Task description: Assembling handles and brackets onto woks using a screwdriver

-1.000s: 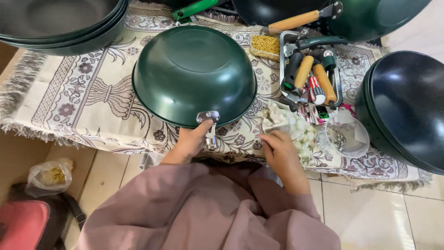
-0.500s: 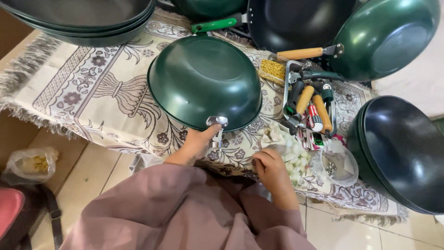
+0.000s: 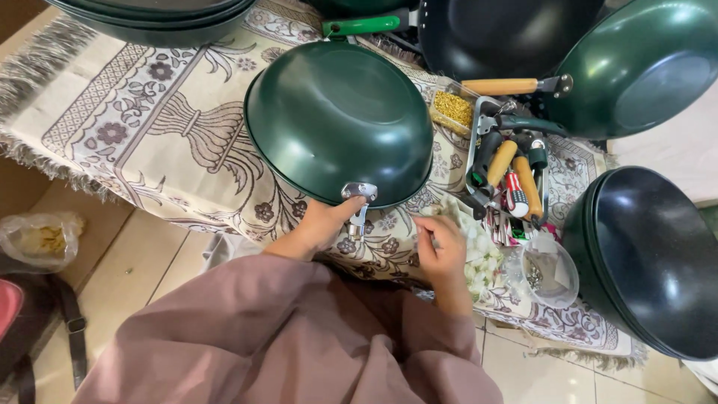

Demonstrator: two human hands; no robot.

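A dark green pan (image 3: 336,120) lies upside down on a patterned cloth (image 3: 134,120). A metal handle bracket (image 3: 358,196) sticks out at its near rim. My left hand (image 3: 323,223) grips the pan at that bracket, thumb against the metal. My right hand (image 3: 441,251) hovers just right of the bracket, fingers pinched on a small metal piece that is mostly hidden. It is above a heap of small white parts (image 3: 479,254).
A tray (image 3: 473,150) holds wooden and green handles and tools. A clear bowl (image 3: 544,273) with small hardware sits beside it. Stacked pans stand at top left (image 3: 149,22), top right (image 3: 643,67) and right (image 3: 651,254). A plastic bag (image 3: 41,239) lies on the tiled floor.
The view has tilted and moved closer. My right hand has lifted slightly off the white parts toward the bracket. My left hand stays on the pan's bracket.
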